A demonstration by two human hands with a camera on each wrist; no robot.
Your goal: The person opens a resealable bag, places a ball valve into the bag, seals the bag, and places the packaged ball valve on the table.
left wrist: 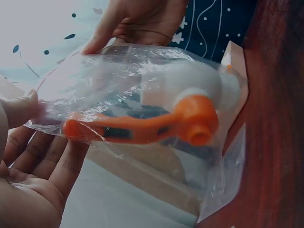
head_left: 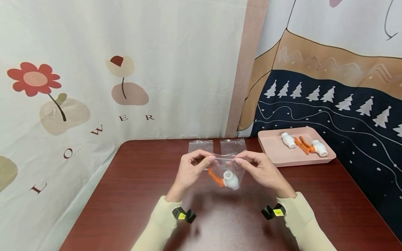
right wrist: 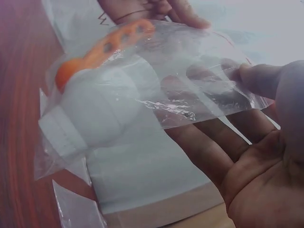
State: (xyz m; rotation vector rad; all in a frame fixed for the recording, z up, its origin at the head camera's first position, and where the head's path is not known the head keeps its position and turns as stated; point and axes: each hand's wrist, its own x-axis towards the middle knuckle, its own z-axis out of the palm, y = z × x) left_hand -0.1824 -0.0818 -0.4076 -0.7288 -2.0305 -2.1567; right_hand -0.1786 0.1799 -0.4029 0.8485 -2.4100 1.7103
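Observation:
A clear zip bag [head_left: 220, 166] hangs above the table between my two hands. Inside it lies a white plastic ball valve [head_left: 230, 179] with an orange lever handle [head_left: 216, 177]. My left hand [head_left: 192, 169] pinches the bag's top left corner between thumb and fingers. At the top right corner, my right hand [head_left: 262, 169] pinches the bag the same way. In the left wrist view the orange handle [left wrist: 142, 128] faces the camera through the film. The right wrist view shows the white valve body [right wrist: 97, 109] low in the bag.
Two flat clear zip bags [head_left: 201, 145] [head_left: 233, 145] lie at the table's back edge, behind my hands. A pink tray [head_left: 270, 146] at the back right holds two more white valves [head_left: 319, 148] with orange handles. Curtains stand behind the dark red table [head_left: 132, 195].

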